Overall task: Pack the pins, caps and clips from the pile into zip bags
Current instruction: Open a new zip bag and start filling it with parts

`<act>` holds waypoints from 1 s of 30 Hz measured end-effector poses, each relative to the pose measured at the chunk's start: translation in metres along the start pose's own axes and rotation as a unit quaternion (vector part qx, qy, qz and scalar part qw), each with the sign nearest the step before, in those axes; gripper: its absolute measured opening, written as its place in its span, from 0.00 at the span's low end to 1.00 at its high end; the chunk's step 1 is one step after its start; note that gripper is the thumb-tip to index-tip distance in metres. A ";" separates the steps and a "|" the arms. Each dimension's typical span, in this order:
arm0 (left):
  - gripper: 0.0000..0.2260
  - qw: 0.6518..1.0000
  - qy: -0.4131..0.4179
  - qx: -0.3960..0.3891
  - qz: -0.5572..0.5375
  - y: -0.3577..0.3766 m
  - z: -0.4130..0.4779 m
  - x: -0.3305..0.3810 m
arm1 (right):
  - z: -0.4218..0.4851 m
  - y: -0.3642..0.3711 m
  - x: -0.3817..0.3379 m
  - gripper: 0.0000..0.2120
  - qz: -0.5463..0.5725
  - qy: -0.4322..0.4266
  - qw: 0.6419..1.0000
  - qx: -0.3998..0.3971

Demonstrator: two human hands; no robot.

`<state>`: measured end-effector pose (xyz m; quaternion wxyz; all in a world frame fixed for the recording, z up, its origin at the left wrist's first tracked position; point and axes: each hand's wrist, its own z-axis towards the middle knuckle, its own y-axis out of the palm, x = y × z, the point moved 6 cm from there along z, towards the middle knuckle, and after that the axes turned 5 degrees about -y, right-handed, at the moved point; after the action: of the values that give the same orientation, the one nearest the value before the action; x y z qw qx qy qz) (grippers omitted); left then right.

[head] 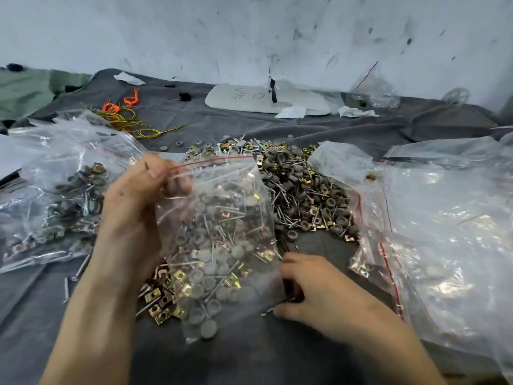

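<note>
Left hand [136, 198] raised, pinching zip bag [230, 218] rim, right hand [316, 293] low, gripping pins [281, 302]

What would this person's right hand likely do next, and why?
Probably the right hand lifts the pins it pinches to the mouth of the zip bag and drops them in: the left hand holds that bag up by its red-lined top, while the right rests low on the cloth beside it.
</note>
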<state>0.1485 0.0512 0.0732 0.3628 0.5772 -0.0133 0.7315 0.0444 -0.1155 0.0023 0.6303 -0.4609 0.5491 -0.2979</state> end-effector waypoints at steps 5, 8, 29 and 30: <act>0.08 0.999 -0.044 -0.005 -0.029 0.003 0.001 -0.012 | 0.001 -0.007 0.007 0.04 0.039 0.035 0.998 0.036; 0.14 0.993 -0.086 -0.059 -0.051 0.011 -0.002 -0.018 | -0.011 -0.031 0.022 0.07 0.147 0.086 0.978 0.121; 0.08 0.910 0.034 -0.219 0.352 0.082 -0.016 -0.042 | -0.039 -0.097 -0.017 0.06 0.353 -0.081 0.796 0.485; 0.07 0.911 0.035 -0.220 0.347 0.083 -0.016 -0.042 | -0.038 -0.096 -0.019 0.04 0.345 -0.084 0.803 0.478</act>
<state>0.0929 -0.0244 0.0652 0.2035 0.4163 -0.3607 0.8094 0.0159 -0.1463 0.0988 0.8754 0.0958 0.4051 -0.2456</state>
